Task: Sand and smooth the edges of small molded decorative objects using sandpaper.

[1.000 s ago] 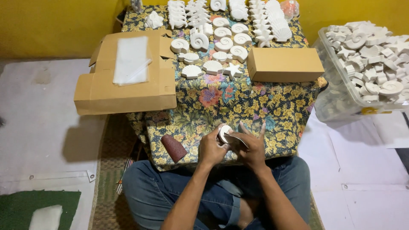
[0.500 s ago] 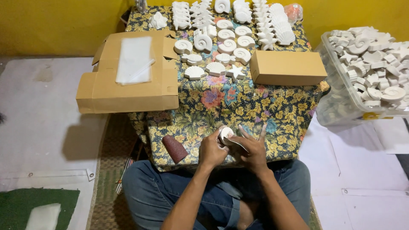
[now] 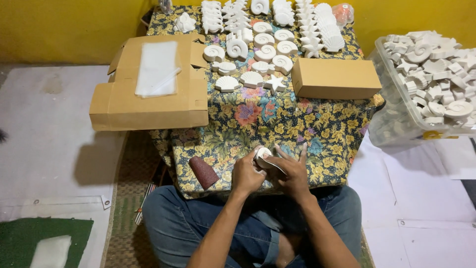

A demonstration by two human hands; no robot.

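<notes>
Shell-shaped white castings fill a clear plastic bin [image 3: 396, 119] at the right of a low table draped in floral cloth [image 3: 277, 124]; spirals, scallops and stars are heaped to its rim. More of these white pieces [image 3: 258, 49] stand in rows across the far half of the cloth. A closed brown cardboard box [image 3: 336, 78] lies beside them, just left of the bin. At the table's left corner an open, flattened carton [image 3: 148, 97] carries a clear plastic sheet [image 3: 157, 68] on its top. A dark reddish-brown roll of sandpaper [image 3: 204, 171] rests on the cloth near the front edge.

Compared with half a second earlier, the scene is nearly unchanged: the hands stay together at the table's near edge, and the right fingers now spread a little wider over the work.

A seated person in blue jeans [image 3: 178, 223] works a small round white piece [image 3: 263, 154] at the front edge of the table, over the lap. The left hand [image 3: 246, 174] is closed around the piece from the left and below, fingers curled tight against it. The right hand [image 3: 292, 173] meets it from the right, pinching a thin pale strip [image 3: 272, 163] against the piece, its fingers fanned out above. The piece sits between the two hands, only its upper curve showing above the knuckles.
</notes>
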